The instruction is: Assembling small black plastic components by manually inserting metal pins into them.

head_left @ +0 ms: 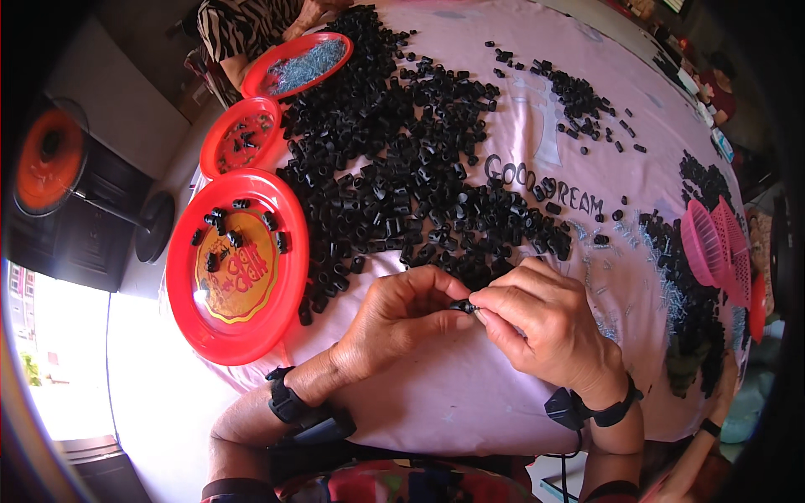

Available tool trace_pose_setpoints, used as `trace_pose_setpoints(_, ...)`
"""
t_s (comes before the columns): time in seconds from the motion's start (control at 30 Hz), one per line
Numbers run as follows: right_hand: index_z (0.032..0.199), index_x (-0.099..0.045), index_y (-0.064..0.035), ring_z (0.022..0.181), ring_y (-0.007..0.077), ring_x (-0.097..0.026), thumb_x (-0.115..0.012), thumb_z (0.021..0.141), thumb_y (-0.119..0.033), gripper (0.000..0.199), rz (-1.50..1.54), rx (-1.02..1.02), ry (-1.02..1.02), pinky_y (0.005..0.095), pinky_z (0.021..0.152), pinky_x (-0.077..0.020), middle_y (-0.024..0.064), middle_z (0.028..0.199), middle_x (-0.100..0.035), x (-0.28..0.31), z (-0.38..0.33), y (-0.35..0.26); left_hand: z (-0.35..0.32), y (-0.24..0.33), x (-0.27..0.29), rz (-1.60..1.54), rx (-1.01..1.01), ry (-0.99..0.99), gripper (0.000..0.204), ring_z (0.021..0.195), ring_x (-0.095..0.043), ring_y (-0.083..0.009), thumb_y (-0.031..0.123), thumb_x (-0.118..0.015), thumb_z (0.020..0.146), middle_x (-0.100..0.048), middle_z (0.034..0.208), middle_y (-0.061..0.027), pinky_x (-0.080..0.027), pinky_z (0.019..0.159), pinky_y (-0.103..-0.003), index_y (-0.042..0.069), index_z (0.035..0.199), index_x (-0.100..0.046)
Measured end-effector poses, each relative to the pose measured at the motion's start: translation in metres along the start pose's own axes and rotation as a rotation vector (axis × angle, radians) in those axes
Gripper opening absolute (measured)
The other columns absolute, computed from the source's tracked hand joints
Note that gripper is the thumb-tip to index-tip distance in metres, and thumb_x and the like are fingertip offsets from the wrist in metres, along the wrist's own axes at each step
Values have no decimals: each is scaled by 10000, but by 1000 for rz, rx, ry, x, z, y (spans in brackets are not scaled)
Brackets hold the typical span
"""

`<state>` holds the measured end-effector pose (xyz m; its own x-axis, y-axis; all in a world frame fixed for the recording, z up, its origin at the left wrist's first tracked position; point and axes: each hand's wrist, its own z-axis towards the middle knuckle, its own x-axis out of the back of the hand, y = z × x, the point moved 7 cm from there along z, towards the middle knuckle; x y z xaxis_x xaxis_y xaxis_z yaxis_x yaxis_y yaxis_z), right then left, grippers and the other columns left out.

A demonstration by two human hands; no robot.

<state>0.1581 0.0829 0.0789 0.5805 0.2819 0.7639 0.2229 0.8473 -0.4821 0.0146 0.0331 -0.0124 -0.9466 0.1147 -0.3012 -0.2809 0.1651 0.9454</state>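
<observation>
Both wrists bent inward, the left hand (402,314) and right hand (545,323) share a fingertip grip pinching one small black piece (463,307).

Bare forearms; black strap-on wrist device (303,417) on left arm, black wristband with boxy sensor (580,408) and dangling cable on right.

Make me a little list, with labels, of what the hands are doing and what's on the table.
left hand: pinches a small black piece at its fingertips
right hand: meets the left hand at the same piece, fingers closed on it
black pieces: a big heap spread over the pink cloth
nearest red plate: left of the hands, holds a few black pieces
middle red plate: a few dark bits inside
far red plate: small silvery parts
pink baskets: at the right edge
another person: sits at the far side
</observation>
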Motion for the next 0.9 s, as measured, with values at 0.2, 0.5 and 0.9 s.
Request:
trace_pose_setpoints(0.2,1122,-752,-41,788,232,-648,-793,747,39,386,-35,37,37,347,657,-557,52,895,-689,1,1,-5,0,0,4,-75,88,-40,257,957,-654,-55,83,-737,987,-706,1091,-7,-540,803,-224,24,1222,-655)
trace_pose_setpoints(0.5,1291,-730,-57,779,230,-628,-762,704,80,604,-28,87,79,341,662,-555,47,923,-679,-2,3,-6,1,-6,6,-238,175,-80,242,933,-690,-117,112,-678,1030,-727,1071,-47,-552,774,-255,33,1254,-635)
trace_pose_setpoints(0.9,1168,-774,-56,757,225,-621,-809,774,4,400,40,55,95,334,652,-526,46,909,-679,-1,5,-1,2,-9,3,-317,213,-117,218,953,-704,-126,97,-688,1021,-724,1090,-44,-554,778,-246,56,1231,-642)
